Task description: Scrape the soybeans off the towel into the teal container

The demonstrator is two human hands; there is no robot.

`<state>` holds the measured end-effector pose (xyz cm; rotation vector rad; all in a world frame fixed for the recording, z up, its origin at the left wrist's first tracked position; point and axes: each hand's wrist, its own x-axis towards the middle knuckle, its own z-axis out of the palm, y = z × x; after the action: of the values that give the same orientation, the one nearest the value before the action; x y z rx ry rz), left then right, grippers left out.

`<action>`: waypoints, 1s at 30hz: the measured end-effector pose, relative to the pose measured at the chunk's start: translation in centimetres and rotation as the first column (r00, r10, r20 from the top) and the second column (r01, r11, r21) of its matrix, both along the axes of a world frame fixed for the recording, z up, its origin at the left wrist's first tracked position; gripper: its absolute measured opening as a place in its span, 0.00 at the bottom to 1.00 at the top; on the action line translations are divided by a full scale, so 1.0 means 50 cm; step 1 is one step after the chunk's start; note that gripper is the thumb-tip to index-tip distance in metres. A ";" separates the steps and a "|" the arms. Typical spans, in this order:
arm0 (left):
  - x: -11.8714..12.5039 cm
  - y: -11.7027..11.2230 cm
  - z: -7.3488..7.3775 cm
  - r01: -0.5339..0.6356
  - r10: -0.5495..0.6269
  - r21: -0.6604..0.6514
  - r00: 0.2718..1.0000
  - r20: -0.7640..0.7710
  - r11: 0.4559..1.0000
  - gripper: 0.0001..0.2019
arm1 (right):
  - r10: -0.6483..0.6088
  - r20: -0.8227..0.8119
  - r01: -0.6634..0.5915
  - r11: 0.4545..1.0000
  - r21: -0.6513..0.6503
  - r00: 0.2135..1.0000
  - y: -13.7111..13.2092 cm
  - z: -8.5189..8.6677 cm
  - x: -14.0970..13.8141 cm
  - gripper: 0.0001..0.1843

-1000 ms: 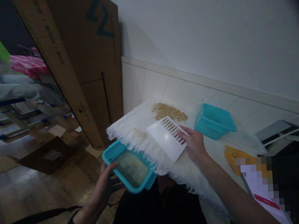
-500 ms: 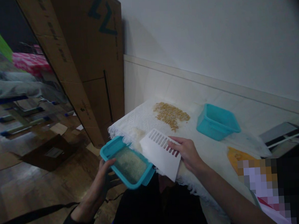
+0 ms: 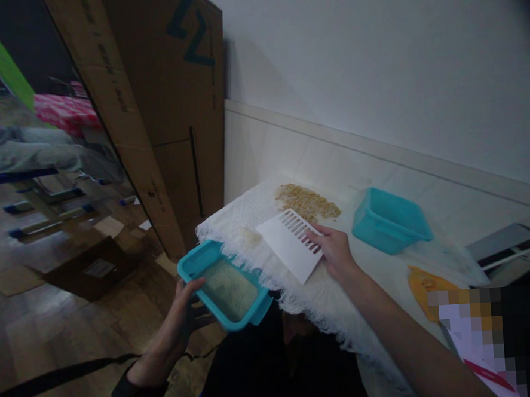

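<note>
My left hand [image 3: 186, 305] grips the near left rim of a teal plastic bin [image 3: 248, 324], holding it just below the table's fringed edge. Pale grains like rice [image 3: 232, 287] lie in that bin. In my right hand [image 3: 335, 251] is a white slotted scraper [image 3: 290, 251], pinched at its slotted side and held over the white cloth [image 3: 247, 208]. Beyond the scraper spreads a pile of tan beans [image 3: 307, 200]. A small patch of pale grains [image 3: 250, 236] rests on the cloth near the edge, left of the scraper.
A second teal bin [image 3: 387, 227] stands on the table at right, with an orange item [image 3: 425, 287] nearer me. A tall cardboard box [image 3: 174, 108] rises at the table's left end. An opened carton [image 3: 90, 269] lies on the floor. A seated person's legs [image 3: 42, 153] show far left.
The scraper in my right hand has moved up and away from the teal bin, farther over the cloth toward the beans. My left hand keeps the bin in nearly the same place.
</note>
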<state>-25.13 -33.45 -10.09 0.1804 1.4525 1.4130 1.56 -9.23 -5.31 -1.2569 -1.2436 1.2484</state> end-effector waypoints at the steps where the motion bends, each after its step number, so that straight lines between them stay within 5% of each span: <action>1: -0.004 0.000 -0.001 0.003 -0.003 0.001 1.000 -0.002 1.000 0.30 | 0.018 -0.009 -0.019 1.000 -0.021 1.000 -0.007 -0.002 -0.002 0.28; 11: -0.014 -0.001 -0.015 -0.002 0.002 -0.015 1.000 0.007 1.000 0.38 | 0.272 0.058 -0.266 0.960 -0.085 0.961 -0.124 0.013 -0.016 0.32; 19: -0.019 0.000 -0.009 0.001 -0.001 -0.018 1.000 -0.010 1.000 0.37 | -0.022 -0.036 0.024 0.998 0.058 0.999 -0.001 0.021 -0.036 0.30; 24: -0.029 0.001 -0.009 -0.017 0.017 -0.008 1.000 0.005 1.000 0.37 | 0.022 -0.038 -0.022 1.000 -0.002 0.999 0.032 0.007 -0.063 0.20; 30: -0.033 -0.001 -0.003 0.005 -0.005 0.008 1.000 -0.014 1.000 0.35 | 0.058 -0.026 -0.059 0.998 -0.033 0.998 -0.004 -0.007 -0.044 0.27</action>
<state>-26.76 -33.51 -10.26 0.1992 1.4574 1.4166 -0.64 -9.43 -5.66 -1.2330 -1.2545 1.3280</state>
